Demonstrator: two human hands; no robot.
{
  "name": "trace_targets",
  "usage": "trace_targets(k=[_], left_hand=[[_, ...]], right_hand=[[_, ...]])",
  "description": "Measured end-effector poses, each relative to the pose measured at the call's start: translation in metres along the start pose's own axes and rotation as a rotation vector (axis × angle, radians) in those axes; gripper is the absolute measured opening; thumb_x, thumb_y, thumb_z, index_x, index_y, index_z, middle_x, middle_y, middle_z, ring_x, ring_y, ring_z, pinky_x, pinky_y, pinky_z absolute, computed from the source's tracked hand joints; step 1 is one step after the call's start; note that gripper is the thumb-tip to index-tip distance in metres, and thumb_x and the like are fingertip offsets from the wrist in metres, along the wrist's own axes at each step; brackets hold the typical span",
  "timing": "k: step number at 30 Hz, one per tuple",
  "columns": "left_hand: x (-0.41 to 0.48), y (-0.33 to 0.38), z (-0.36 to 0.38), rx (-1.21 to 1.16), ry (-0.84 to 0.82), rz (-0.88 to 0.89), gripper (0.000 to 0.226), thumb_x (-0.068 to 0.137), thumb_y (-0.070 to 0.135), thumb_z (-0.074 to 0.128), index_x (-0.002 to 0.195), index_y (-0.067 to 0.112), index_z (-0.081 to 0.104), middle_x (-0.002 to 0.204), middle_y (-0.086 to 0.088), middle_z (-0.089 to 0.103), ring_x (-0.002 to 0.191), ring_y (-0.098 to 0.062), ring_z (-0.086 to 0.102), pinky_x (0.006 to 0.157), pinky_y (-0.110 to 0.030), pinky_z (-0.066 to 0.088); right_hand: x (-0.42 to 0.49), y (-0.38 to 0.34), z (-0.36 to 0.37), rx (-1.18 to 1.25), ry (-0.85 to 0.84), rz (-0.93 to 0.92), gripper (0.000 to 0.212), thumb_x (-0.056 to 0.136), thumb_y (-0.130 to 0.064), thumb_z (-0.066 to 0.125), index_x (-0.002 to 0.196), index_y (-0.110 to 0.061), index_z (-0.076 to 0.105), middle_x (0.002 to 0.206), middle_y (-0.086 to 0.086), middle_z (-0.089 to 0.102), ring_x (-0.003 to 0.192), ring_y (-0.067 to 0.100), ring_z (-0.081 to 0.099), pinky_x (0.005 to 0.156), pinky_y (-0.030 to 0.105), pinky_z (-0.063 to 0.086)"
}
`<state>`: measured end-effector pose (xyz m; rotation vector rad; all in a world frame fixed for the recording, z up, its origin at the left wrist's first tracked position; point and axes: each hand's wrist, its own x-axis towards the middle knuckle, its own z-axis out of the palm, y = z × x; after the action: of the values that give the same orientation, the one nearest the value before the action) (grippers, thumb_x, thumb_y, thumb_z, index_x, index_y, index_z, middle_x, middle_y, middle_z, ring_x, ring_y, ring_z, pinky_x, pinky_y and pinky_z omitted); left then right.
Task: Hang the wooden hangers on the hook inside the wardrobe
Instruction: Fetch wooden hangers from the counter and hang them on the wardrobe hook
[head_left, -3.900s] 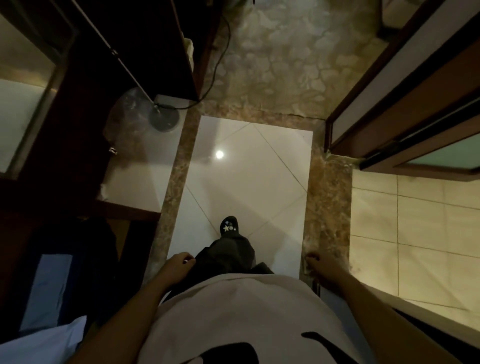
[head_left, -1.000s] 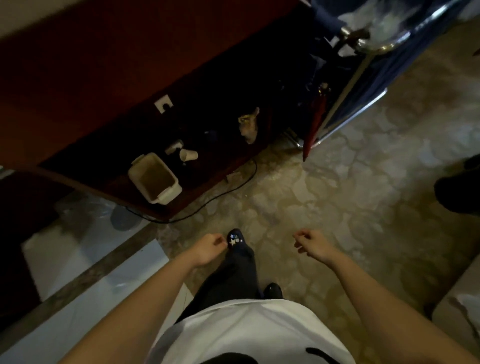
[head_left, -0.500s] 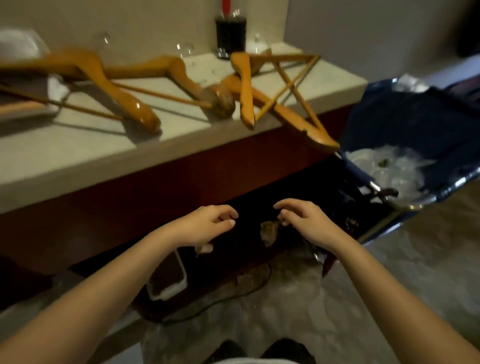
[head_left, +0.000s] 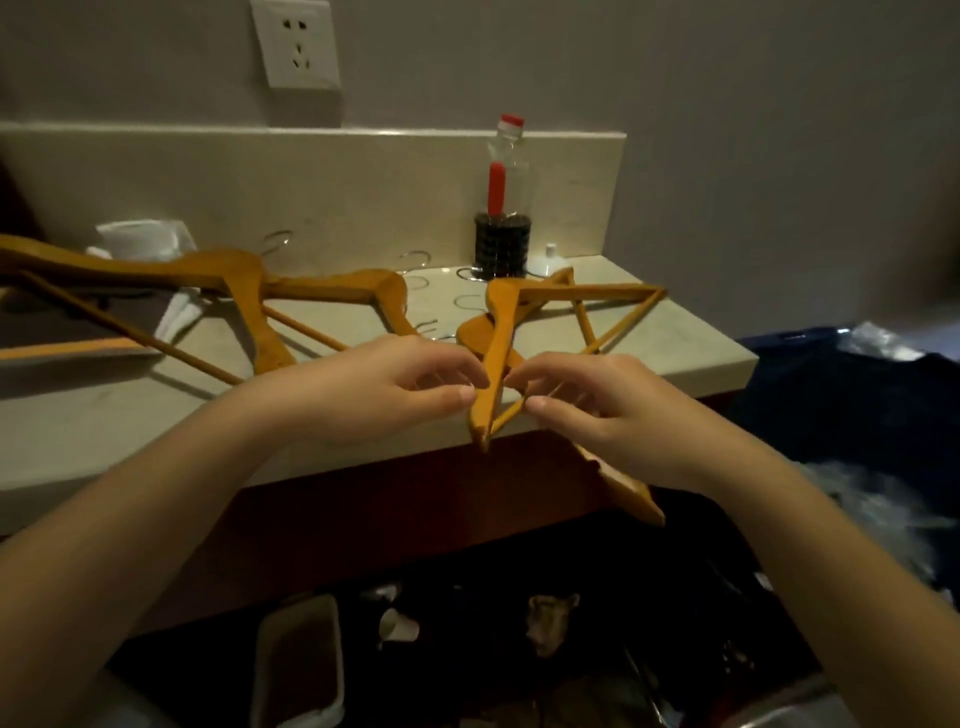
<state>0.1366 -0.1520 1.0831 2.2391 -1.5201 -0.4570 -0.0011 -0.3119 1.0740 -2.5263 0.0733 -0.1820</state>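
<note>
Several orange wooden hangers lie on a beige counter (head_left: 130, 415). The nearest hanger (head_left: 500, 332) points its arm over the counter's front edge. A second hanger (head_left: 626, 491) under it sticks out past the edge. Two more hangers (head_left: 244, 280) lie overlapping on the left. My left hand (head_left: 395, 384) and my right hand (head_left: 597, 410) flank the nearest hanger's arm. Their fingertips are at the wood, fingers apart, not closed around it. The wardrobe and its hook are out of view.
A clear bottle (head_left: 503, 223) with a red cap stands at the counter's back. A wall socket (head_left: 296, 44) is above, crumpled white paper (head_left: 140, 239) at the left. A dark blue bag (head_left: 857, 395) is on the right. A white bin (head_left: 301, 660) and litter lie under the counter.
My view rose from the floor to the counter. Both hands lifted from below the counter's edge up to the nearest hanger's arm.
</note>
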Motion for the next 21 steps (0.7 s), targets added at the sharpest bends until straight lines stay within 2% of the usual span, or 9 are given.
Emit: trace_targets(k=[4,7,12,15,18,21], left_hand=[[0.025,0.014,-0.016,0.008,0.048,-0.036,0.031,0.093,0.037,0.045,0.122,0.03,0.054,0.117,0.013,0.061,0.107,-0.004,0.058,0.094,-0.028,0.05],[0.053,0.021,-0.022,0.052,0.111,-0.085,0.031,0.094,0.036,0.046,0.123,0.027,0.054,0.118,0.009,0.06,0.108,-0.006,0.057,0.092,-0.027,0.05],[0.108,0.017,-0.01,0.193,0.085,-0.282,0.044,0.092,0.04,0.05,0.132,0.021,0.046,0.131,0.0,0.055,0.114,-0.016,0.055,0.094,-0.032,0.049],[0.138,0.011,0.0,0.23,0.044,-0.426,0.055,0.091,0.042,0.05,0.138,0.017,0.036,0.135,-0.006,0.051,0.119,-0.021,0.052,0.091,-0.031,0.044],[0.16,0.003,0.009,0.196,0.062,-0.503,0.056,0.091,0.043,0.05,0.137,0.015,0.034,0.126,-0.008,0.056,0.11,-0.022,0.057,0.08,-0.028,0.045],[0.175,-0.004,0.022,0.158,0.087,-0.542,0.055,0.09,0.042,0.052,0.135,0.015,0.035,0.117,-0.008,0.058,0.102,-0.021,0.059,0.082,-0.03,0.049]], right_hand=[[0.028,0.023,-0.03,-0.056,0.025,-0.026,0.023,0.094,-0.03,0.048,0.115,-0.032,0.058,0.099,-0.016,0.06,0.095,0.004,0.059,0.083,0.026,0.052],[0.05,0.047,-0.049,-0.092,0.051,-0.026,0.022,0.095,-0.027,0.048,0.114,-0.027,0.059,0.093,-0.022,0.054,0.091,0.001,0.056,0.082,0.024,0.05],[0.09,0.098,-0.062,-0.188,0.027,0.043,0.031,0.093,-0.027,0.052,0.123,-0.02,0.056,0.122,0.001,0.059,0.104,0.012,0.055,0.084,0.026,0.049],[0.116,0.127,-0.067,-0.236,0.025,0.068,0.037,0.092,-0.024,0.054,0.128,-0.018,0.052,0.133,0.004,0.053,0.119,0.018,0.051,0.095,0.032,0.046],[0.145,0.155,-0.071,-0.305,0.075,0.1,0.044,0.089,-0.023,0.057,0.132,-0.021,0.047,0.136,0.005,0.048,0.121,0.022,0.048,0.099,0.036,0.046],[0.167,0.18,-0.064,-0.364,0.092,0.099,0.049,0.087,-0.027,0.059,0.133,-0.025,0.044,0.137,0.004,0.046,0.121,0.022,0.046,0.1,0.04,0.045]])
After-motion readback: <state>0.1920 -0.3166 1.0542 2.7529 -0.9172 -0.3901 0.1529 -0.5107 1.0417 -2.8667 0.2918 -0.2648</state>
